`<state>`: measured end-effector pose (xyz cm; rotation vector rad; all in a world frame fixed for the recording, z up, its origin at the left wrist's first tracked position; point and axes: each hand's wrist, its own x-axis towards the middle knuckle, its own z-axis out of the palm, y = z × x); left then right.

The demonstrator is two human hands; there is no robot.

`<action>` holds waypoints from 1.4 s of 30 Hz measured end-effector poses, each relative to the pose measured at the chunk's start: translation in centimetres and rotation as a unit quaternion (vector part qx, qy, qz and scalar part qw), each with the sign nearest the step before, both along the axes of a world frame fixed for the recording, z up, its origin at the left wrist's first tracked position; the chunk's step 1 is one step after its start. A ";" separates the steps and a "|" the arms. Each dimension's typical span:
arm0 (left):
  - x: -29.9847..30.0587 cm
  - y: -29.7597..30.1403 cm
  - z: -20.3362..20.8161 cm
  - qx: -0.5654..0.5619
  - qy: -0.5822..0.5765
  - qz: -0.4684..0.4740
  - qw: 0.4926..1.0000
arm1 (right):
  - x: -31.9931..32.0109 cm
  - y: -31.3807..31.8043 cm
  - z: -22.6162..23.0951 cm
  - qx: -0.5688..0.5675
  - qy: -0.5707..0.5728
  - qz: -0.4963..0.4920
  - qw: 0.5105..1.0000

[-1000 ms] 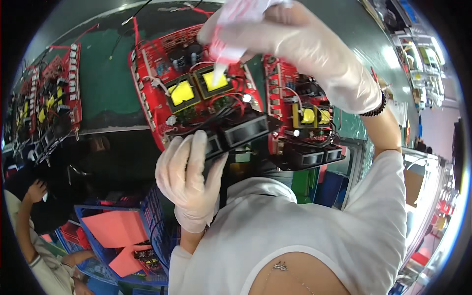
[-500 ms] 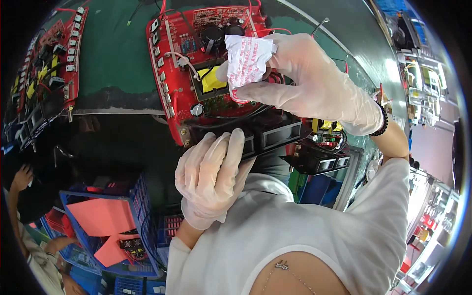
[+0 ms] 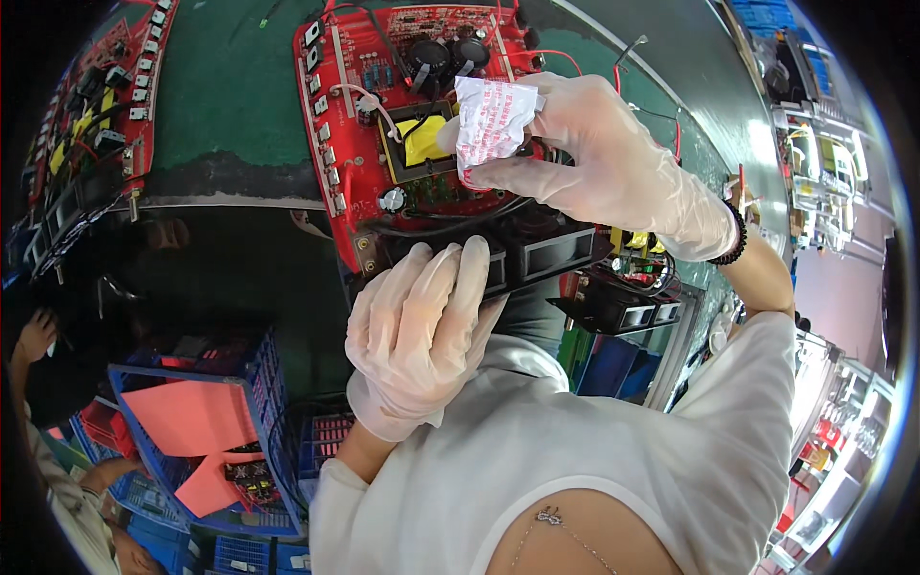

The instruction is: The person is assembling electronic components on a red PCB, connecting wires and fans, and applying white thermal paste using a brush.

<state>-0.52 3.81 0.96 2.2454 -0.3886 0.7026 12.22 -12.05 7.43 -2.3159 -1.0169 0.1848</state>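
Note:
A red circuit board [image 3: 364,177] with black capacitors [image 3: 428,57] and a yellow-wrapped transformer [image 3: 425,141] lies on the green bench. Along its near edge runs a black fan panel [image 3: 556,253]. My left hand [image 3: 417,331], in a translucent glove, is closed against this panel, fingers together over its edge; the thumb is partly hidden. Above the board, my gloved right hand [image 3: 599,158] pinches a crumpled white packet [image 3: 494,117] with red print, its lower end near the transformer. What lies under that end is hidden.
Another red board [image 3: 142,96] stands at the left on the bench [image 3: 230,115]. More electronics with black fans [image 3: 623,311] sit to the right. Below left is a blue crate [image 3: 273,412] with pink sheets [image 3: 192,420]. Another person's hand [image 3: 38,335] shows at far left.
The board and both hands appear slightly shifted right in the picture. My right hand still holds the packet over the board, and my left hand stays at the fan panel.

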 end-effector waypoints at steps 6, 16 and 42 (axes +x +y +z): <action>0.0 -0.1 0.0 -0.003 -0.004 0.007 1.000 | 0.0 0.0 0.3 -0.012 0.023 -0.006 1.000; 0.0 -0.1 0.2 0.006 0.009 0.003 1.000 | -0.1 0.1 0.2 0.022 0.033 0.000 0.999; -0.4 -0.1 0.6 -0.010 -0.030 0.002 1.000 | -0.2 -1.1 0.6 -0.043 0.016 0.014 0.999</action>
